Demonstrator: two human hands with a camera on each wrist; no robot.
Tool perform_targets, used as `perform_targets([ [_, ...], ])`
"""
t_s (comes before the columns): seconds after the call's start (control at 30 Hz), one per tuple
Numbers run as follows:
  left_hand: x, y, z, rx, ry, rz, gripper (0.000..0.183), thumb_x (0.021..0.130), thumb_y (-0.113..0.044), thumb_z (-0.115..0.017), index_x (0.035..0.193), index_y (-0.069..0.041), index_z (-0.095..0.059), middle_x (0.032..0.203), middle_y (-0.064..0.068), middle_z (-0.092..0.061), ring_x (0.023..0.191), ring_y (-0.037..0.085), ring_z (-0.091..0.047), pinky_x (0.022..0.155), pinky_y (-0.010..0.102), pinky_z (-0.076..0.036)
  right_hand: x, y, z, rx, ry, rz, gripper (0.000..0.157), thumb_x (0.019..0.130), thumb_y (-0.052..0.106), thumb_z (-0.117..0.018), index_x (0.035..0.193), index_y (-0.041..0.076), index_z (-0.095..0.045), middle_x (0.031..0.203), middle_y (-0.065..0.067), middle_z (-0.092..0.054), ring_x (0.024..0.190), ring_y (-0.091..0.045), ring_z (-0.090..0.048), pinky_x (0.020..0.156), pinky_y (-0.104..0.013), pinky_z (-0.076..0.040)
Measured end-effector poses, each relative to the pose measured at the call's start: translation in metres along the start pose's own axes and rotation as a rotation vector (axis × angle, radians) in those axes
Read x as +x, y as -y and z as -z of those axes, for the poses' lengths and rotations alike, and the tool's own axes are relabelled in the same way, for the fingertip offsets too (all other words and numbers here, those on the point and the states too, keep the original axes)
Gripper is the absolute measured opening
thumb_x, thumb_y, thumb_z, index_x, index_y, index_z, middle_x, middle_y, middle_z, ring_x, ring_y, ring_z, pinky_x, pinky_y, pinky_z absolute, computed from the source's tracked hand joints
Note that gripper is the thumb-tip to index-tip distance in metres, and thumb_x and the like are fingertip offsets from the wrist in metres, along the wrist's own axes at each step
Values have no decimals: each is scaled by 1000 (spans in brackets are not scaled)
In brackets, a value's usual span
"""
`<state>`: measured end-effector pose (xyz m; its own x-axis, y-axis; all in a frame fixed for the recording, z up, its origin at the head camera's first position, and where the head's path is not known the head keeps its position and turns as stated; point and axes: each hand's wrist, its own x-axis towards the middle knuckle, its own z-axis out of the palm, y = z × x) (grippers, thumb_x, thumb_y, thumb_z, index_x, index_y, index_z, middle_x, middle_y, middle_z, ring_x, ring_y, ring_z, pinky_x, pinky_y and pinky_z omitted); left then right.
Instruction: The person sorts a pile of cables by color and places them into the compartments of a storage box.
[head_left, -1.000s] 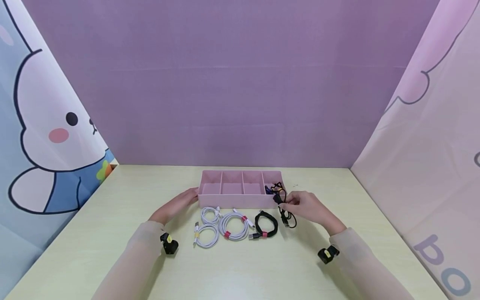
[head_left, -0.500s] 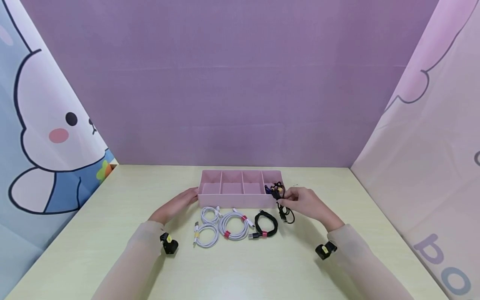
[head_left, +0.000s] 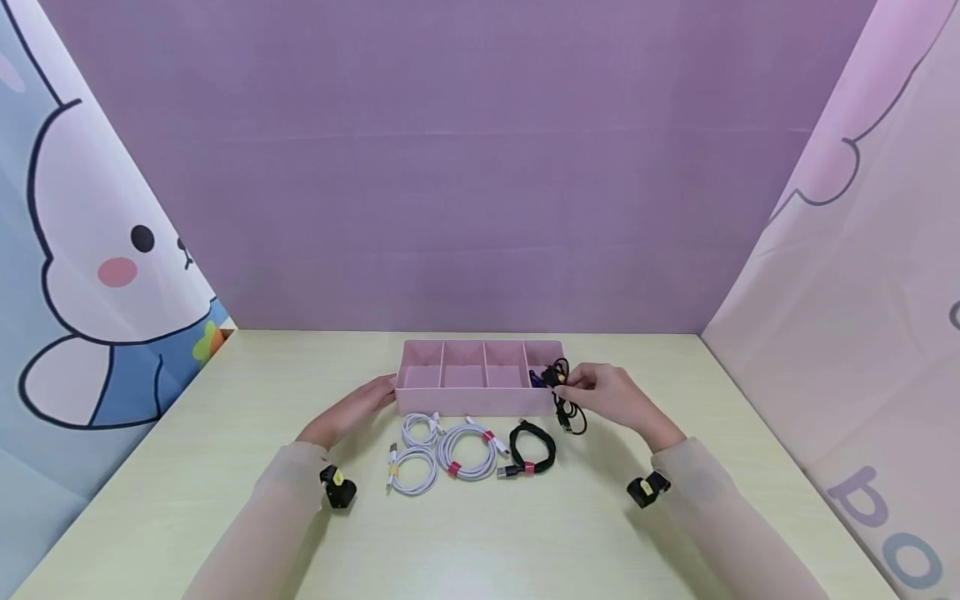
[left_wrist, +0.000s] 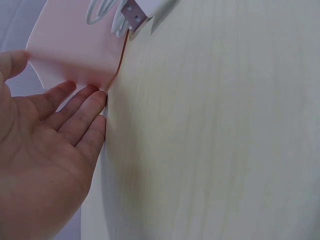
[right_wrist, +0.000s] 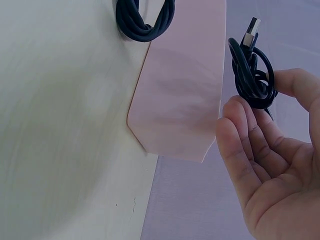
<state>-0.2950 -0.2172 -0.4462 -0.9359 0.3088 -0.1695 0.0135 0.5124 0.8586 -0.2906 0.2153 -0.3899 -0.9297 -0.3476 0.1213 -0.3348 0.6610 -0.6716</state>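
A long pink box (head_left: 472, 403) with a row of open compartments stands on the table. My left hand (head_left: 352, 410) rests its fairly straight fingertips against the box's left end, also seen in the left wrist view. My right hand (head_left: 618, 402) pinches a coiled black USB cable (head_left: 570, 415) between thumb and fingers at the box's right end. In the right wrist view, this cable (right_wrist: 250, 75) is above the box's rim, its metal plug pointing up. Something dark blue (head_left: 537, 380) shows in the rightmost compartment; its kind is unclear.
Before the box lie a small white cable coil (head_left: 406, 429), another with a yellow tie (head_left: 432, 475), a larger white coil with red ties (head_left: 471, 477) and a black USB cable coil (head_left: 552, 454). A purple backdrop (head_left: 480, 167) rises behind the table.
My right hand has moved slightly up and left with the black cable, bringing it higher over the box's right compartment. My left hand and the coils on the table have stayed put.
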Motion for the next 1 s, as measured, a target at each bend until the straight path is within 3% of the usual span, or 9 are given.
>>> perform_targets([
  [1.0,1,1,-1,-10,-2,11,71,106,-59,-26,160,-13,-26,161,13,-32,150,37,-17,117,65,-2,16,2,5,-3,-38,-26,25,93,37,-72,93,12,-71,84,2,-70,78,-16,-62,70,-34,-51],
])
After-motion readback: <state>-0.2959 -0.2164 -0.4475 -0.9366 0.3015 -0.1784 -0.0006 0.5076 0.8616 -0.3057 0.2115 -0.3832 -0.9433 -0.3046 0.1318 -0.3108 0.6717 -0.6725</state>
